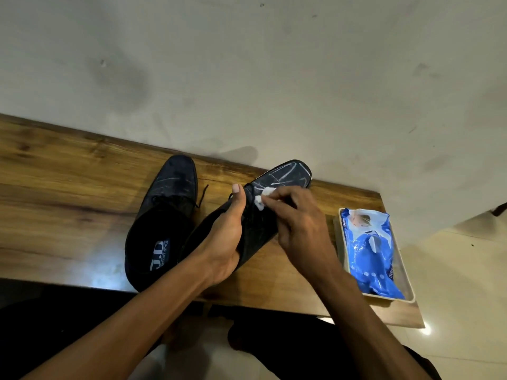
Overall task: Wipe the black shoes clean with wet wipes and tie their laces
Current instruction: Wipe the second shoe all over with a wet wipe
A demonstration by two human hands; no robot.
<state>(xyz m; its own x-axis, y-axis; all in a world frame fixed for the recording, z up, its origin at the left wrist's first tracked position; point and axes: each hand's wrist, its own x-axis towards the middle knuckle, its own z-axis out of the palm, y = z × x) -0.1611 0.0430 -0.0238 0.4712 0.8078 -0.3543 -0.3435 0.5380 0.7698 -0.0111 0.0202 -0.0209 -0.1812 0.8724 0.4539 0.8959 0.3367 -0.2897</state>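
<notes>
Head view: held shoe toe toward wall.

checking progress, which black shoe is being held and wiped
The black leather shoe on the right, gripped by the left hand; the other black shoe rests untouched.

On the table one shoe lies left of the shoe in the hands, and the pack of wipes sits in a tray to the right.
</notes>
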